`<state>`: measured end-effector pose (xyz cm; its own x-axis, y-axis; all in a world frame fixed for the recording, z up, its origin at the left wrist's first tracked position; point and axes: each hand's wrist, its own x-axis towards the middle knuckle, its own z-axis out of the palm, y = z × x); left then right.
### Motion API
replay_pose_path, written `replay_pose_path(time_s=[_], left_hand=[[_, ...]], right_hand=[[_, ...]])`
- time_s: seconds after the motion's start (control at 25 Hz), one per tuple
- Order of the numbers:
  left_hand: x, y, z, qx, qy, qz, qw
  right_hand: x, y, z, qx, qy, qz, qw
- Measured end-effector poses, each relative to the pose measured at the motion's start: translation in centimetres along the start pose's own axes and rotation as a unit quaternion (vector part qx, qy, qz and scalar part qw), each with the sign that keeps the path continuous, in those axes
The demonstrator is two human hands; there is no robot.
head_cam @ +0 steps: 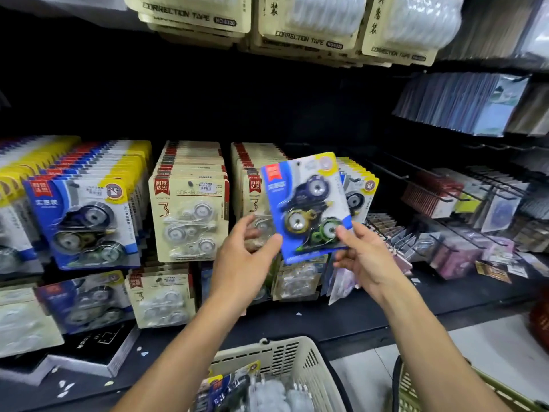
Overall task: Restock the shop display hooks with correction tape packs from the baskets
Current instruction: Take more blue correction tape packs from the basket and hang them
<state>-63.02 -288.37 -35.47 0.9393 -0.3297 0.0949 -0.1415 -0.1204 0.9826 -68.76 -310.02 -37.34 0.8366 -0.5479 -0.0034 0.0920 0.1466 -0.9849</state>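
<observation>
A: What's up w/ the blue-and-yellow carded blister pack of three correction tapes (309,205)?

B: Held up in front of the display, tilted a bit, top corner leaning right. It overlaps the row of same blue-yellow packs (361,188) hanging on a hook just behind it, right of the cream-coloured carded packs marked "3" (190,217).

A: Hands?

B: Both on it. Left hand (242,257) pinches the lower left edge, thumb on the front. Right hand (364,255) grips the lower right corner, thumb on the blister, fingers curled behind.

A: Next step, imo?

B: Prob. hang it on that hook. Straighten the card first, line the hang hole at the top w/ the hook tip, then slide it back flat vs. the others. The hook tip is hidden behind the pack, so go slow, don't bend the card.

A: More stock?

B: Yes, cream plastic slotted basket (285,356) below the arms, more packs inside. A second, greenish basket (416,391) sits to its right.
</observation>
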Motion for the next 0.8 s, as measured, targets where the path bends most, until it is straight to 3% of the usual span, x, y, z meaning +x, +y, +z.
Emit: replay_pose_path(time_s=[0.08, 0.16, 0.24, 0.36, 0.44, 0.64, 0.8], left_hand=[[-0.2, -0.4, -0.7, 0.269, -0.025, 0.07, 0.96], [-0.4, -0.7, -0.9, 0.38, -0.029, 0.119, 0.917], [-0.3, -1.3, -0.8, 0.424, -0.041, 0.114, 0.897], [0.0, -2.1, -0.8, 0.474, -0.06, 0.085, 0.874], [0.0, -2.1, -0.8, 0.477, -0.07, 0.072, 0.873], [0.1, -1.9, -0.6, 0.466, -0.078, 0.084, 0.877], [0.1, -2.2, -0.5, 0.465, -0.081, 0.086, 0.877]], right_hand=[[0.2, 0.4, -1.5, 0.05, 0.129, -0.022, 0.99], [0.0, 0.8, -2.8, 0.076, 0.217, -0.025, 0.973], [-0.2, 0.9, -3.6, 0.075, 0.261, -0.024, 0.962], [-0.2, 1.0, -3.9, 0.069, 0.265, -0.03, 0.961], [0.1, 1.1, -3.8, 0.063, 0.271, -0.038, 0.96], [1.0, 1.3, -4.0, 0.086, 0.371, -0.057, 0.923], [1.6, 1.5, -3.5, 0.078, 0.36, -0.038, 0.929]])
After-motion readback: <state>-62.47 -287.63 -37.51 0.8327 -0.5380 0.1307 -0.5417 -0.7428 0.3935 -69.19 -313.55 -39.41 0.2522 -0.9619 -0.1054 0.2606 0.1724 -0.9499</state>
